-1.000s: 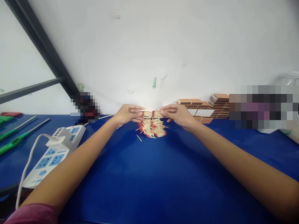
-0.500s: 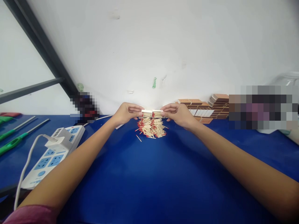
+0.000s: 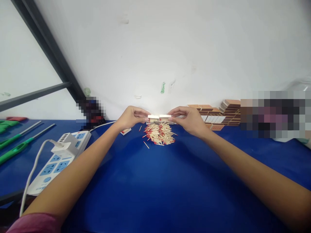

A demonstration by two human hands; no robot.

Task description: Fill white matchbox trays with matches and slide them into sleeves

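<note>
A heap of red-tipped matches (image 3: 159, 135) lies on the blue table (image 3: 155, 181) near the wall. Just above its far edge my left hand (image 3: 131, 117) pinches a small white matchbox tray (image 3: 153, 117). My right hand (image 3: 189, 119) pinches a second tray (image 3: 165, 117) end to end with the first. Both trays are held level over the heap. A single match (image 3: 146, 144) lies apart at the front left of the heap.
Stacks of brown and white matchboxes (image 3: 218, 114) line the wall at the right. A small box (image 3: 125, 131) lies under my left wrist. A white power strip (image 3: 60, 154) with a plugged-in cable sits at the left, green-handled tools (image 3: 17, 145) beyond it.
Both trays have been tipped from facing me with matches showing to level, and lifted slightly off the heap. A small box near my left wrist has come into view.
</note>
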